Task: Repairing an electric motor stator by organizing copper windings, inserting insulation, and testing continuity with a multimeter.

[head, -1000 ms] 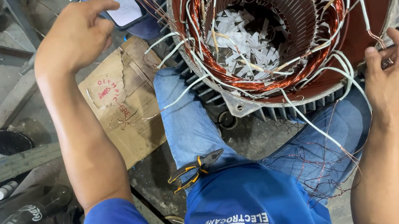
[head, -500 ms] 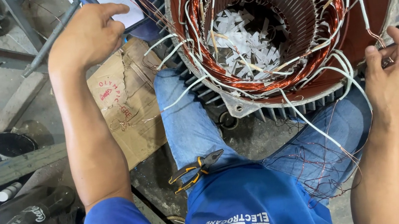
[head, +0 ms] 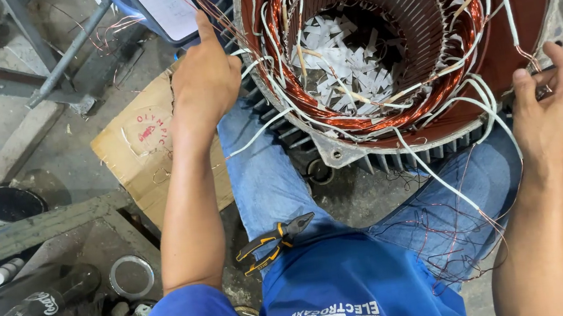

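Since the earlier frame, left hand (head: 202, 81) has shifted from the 10 o'clock corner toward the stator (head: 405, 47), fingers now closed on a notepad (head: 164, 7) at 11 o'clock. Right hand (head: 544, 112) grips the stator rim at 3 o'clock, fingers curled. Stator sits at 1 o'clock above the knees. Pliers (head: 274, 242) rest on the lap at 6 o'clock

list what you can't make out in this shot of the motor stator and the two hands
- Head view: the notepad under the left hand is cut off by the top edge.
- The stator bottom is hidden by paper scraps; its top is cut off too.
- Right hand: its fingers curl behind the housing rim, so their grip is hidden.
- Pliers on the thigh: jaw tips too small to judge.
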